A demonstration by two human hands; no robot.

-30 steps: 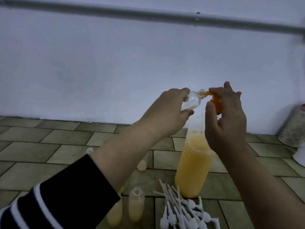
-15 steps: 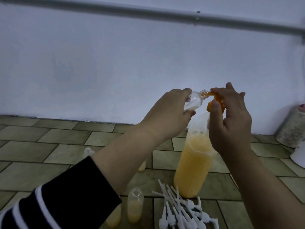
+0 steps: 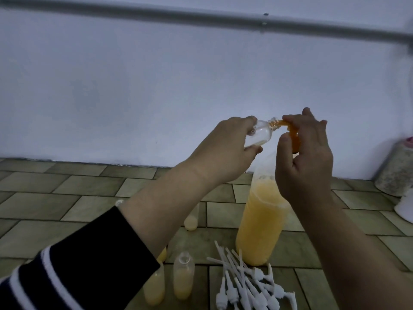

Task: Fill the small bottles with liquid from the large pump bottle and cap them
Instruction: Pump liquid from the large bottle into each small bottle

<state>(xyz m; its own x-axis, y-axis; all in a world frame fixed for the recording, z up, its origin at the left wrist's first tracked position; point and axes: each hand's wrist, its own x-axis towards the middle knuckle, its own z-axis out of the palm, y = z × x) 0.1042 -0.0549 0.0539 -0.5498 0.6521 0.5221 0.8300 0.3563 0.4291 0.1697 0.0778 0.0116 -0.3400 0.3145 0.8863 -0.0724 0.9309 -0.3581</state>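
Observation:
My left hand [image 3: 225, 151] grips a small clear bottle [image 3: 105, 135], tilted with its neck against the orange pump spout [image 3: 290, 135]. A little liquid lies in that small bottle. My right hand [image 3: 306, 162] holds the orange pump head on top of the large bottle [image 3: 261, 229], which stands on the tiled floor and holds pale orange liquid. Partly filled small bottles [image 3: 183, 280] stand open near the bottom of the view, some hidden behind my left forearm. A heap of white pump caps [image 3: 248, 287] lies in front of the large bottle.
A white wall rises just behind the tiled floor [image 3: 67, 204], with a grey pipe [image 3: 201, 19] running along it high up. A speckled grey container [image 3: 395, 171] and a white object [image 3: 405, 206] sit at the far right edge.
My right hand's grip on the pump head has shifted slightly. The small bottle stays at the spout, and the view has shifted a little.

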